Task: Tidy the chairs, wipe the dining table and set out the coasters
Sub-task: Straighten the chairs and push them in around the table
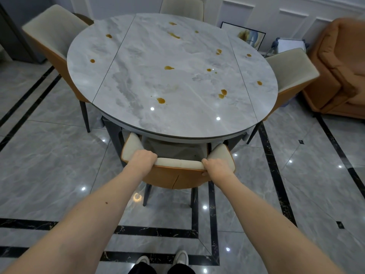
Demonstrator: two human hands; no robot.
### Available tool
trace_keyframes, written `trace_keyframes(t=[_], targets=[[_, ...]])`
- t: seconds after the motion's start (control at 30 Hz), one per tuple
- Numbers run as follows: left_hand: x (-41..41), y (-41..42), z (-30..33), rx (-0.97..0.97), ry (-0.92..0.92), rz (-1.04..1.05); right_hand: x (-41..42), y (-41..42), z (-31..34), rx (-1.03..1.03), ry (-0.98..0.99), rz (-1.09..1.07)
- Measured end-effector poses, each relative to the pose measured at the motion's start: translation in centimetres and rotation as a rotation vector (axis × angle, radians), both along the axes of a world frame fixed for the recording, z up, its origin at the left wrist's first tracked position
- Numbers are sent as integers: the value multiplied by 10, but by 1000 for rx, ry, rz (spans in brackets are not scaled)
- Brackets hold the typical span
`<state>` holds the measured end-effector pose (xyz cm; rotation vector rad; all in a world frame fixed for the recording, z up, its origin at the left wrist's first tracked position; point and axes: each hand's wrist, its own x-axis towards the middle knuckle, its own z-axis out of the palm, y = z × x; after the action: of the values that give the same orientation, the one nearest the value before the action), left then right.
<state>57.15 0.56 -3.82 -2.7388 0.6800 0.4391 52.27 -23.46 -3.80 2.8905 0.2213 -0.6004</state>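
glossy grey marble floor [49, 155] with black inlay bands [276, 155], white panelled wall [276, 8], orange sofa [339, 66] at right, framed picture [245, 34] leaning on the wall.

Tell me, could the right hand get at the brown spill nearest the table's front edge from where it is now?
Probably yes. The right hand grips the near chair's backrest, so it must let go first. The spill lies on open tabletop with nothing standing before it, though it would need a forward lean.

No text, label or number can be read anywhere — not on any surface.
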Motion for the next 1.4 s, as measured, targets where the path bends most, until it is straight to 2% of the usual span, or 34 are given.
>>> trace_keyframes(t=[1.4], targets=[[-11, -6, 4, 12, -4, 26, -3, -3, 8, 6, 18, 21]])
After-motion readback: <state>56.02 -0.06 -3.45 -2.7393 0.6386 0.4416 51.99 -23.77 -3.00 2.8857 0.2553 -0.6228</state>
